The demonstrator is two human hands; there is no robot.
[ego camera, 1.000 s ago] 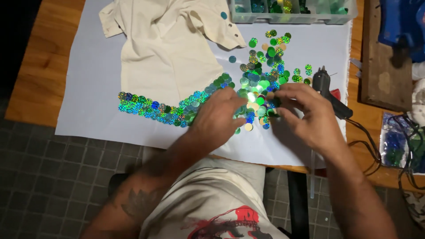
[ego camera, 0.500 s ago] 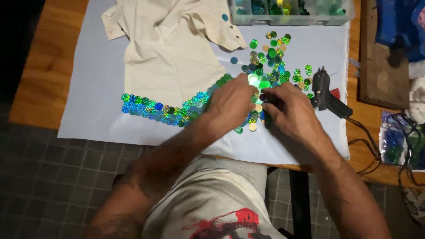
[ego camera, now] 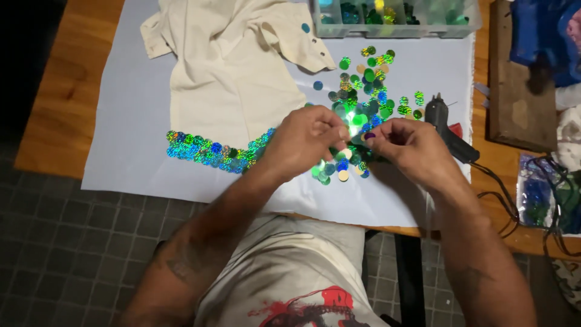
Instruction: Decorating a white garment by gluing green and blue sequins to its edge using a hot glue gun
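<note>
A pile of shiny green and blue round sequins (ego camera: 363,91) lies loose on a white sheet (ego camera: 127,115). A cream shirt (ego camera: 230,72) rests on the sheet, and a band of glued sequins (ego camera: 209,151) runs along its lower edge. My left hand (ego camera: 302,142) and my right hand (ego camera: 408,145) hover just above the near end of the pile, fingertips almost meeting. Both pinch at small sequins between thumb and forefinger; a dark one shows at my right thumb tip.
A black glue gun (ego camera: 445,127) lies right of the pile, its cable trailing off the wooden table (ego camera: 60,103). A clear compartment box (ego camera: 393,15) of sequins stands at the back. A wooden board (ego camera: 520,79) and bags sit at the right.
Both hands have lifted off the sequin pile and drawn together, fingertips now pinching sequins above the sheet instead of pressing down into the pile.
</note>
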